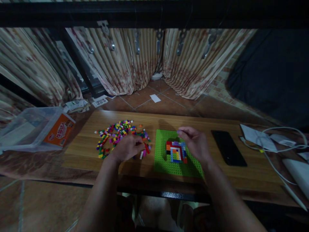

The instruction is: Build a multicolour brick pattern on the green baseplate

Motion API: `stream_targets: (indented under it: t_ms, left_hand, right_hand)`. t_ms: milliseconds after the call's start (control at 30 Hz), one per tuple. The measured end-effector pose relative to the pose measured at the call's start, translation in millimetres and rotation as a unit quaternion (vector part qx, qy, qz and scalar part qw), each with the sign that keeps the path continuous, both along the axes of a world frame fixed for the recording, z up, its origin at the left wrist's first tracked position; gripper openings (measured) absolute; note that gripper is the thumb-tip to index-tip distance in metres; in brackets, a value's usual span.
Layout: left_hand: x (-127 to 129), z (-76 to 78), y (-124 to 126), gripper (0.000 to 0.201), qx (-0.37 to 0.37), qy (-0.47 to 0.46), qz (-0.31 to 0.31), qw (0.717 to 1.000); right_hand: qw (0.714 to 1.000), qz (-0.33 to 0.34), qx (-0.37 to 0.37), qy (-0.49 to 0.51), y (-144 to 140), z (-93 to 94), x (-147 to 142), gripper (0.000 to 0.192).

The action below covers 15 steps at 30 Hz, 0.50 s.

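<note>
My right hand [194, 141] is pinching a purple brick [179, 132] near the far edge of the plate [160, 162]; a light, level grip should be serving best. My left hand [129, 147] is hovering by the loose bricks [122, 128], fingers narrow, contents unclear. Studded green plastic is surrounding the blocky build [177, 152].
</note>
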State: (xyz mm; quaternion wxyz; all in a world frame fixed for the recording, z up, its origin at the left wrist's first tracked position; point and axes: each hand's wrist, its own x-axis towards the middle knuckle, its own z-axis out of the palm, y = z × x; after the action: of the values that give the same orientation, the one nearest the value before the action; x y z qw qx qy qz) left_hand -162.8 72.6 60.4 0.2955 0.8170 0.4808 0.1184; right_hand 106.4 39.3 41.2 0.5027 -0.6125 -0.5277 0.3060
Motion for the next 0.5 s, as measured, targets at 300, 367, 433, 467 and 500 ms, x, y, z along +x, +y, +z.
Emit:
stream_targets:
  t_ms: [300,367,433,467,500]
  left_hand:
    - [10.1,-1.3,0.1,0.017,-0.010,0.001,-0.012,1.000]
    - [14.0,-3.6,-0.9,0.014,-0.014,-0.006,-0.016,1.000]
    - [17.0,-6.2,-2.0,0.012,-0.013,-0.009,-0.018,1.000]
    - [18.1,-7.2,-2.4,0.012,-0.009,-0.010,-0.019,1.000]
    - [18.7,-7.8,-2.6,0.013,-0.005,-0.010,-0.022,1.000]
  right_hand:
    - [0.993,0.081,-0.044,-0.069,-4.1,-6.6,6.8,0.019]
    - [0.989,0.104,-0.050,-0.087,-4.1,-9.4,4.1,0.018]
    - [0.985,0.118,-0.045,-0.114,-3.9,-10.8,2.5,0.018]
    - [0.984,0.121,-0.039,-0.128,-4.0,-10.8,1.6,0.017]
    - [0.982,0.120,-0.033,-0.141,-4.4,-10.4,0.2,0.016]
